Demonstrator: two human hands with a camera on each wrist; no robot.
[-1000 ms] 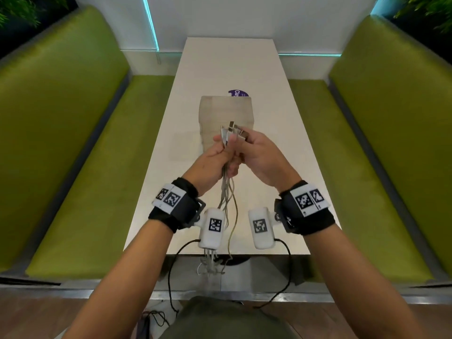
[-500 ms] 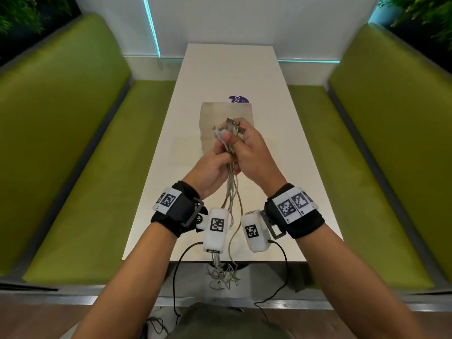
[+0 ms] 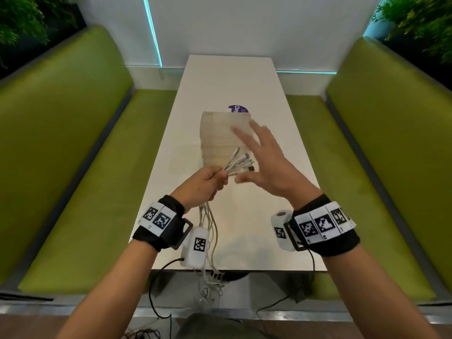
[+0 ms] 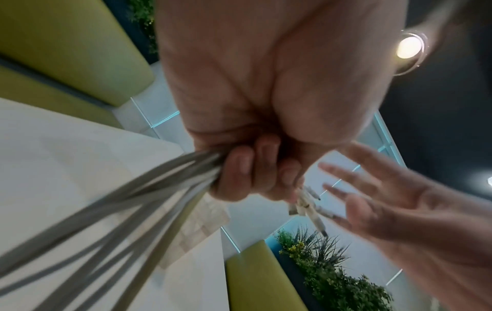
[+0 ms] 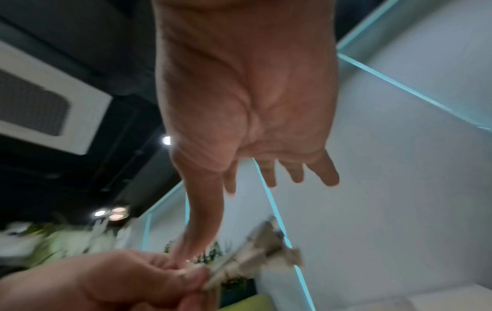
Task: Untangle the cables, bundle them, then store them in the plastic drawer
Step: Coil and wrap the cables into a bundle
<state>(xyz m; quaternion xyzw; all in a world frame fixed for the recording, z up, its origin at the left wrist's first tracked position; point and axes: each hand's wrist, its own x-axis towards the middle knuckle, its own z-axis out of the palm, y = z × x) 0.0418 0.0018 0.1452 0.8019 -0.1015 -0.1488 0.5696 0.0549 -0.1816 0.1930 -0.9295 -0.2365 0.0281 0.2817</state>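
Note:
My left hand [image 3: 208, 183] grips a bunch of white cables [image 3: 238, 163] just below their plug ends, which fan out up and to the right. The loose lengths [image 3: 209, 226] hang down past the table's near edge. In the left wrist view the fingers [image 4: 250, 174] curl round the cables [image 4: 127, 202]. My right hand [image 3: 265, 162] hovers beside the plugs with fingers spread and holds nothing; its palm [image 5: 245, 101] fills the right wrist view above the plugs [image 5: 255, 250]. The translucent plastic drawer unit [image 3: 220, 138] stands on the table right behind the hands.
The long white table [image 3: 232, 79] runs away from me between two green benches [image 3: 73, 143] [image 3: 381, 143]. A purple round sticker [image 3: 238, 109] lies behind the drawer unit. Black wrist-camera wires trail to the floor below the table's near edge.
My right hand has let go of the cable ends and opened, moving right and forward. The left hand has tilted the bunch so the plugs point to the right.

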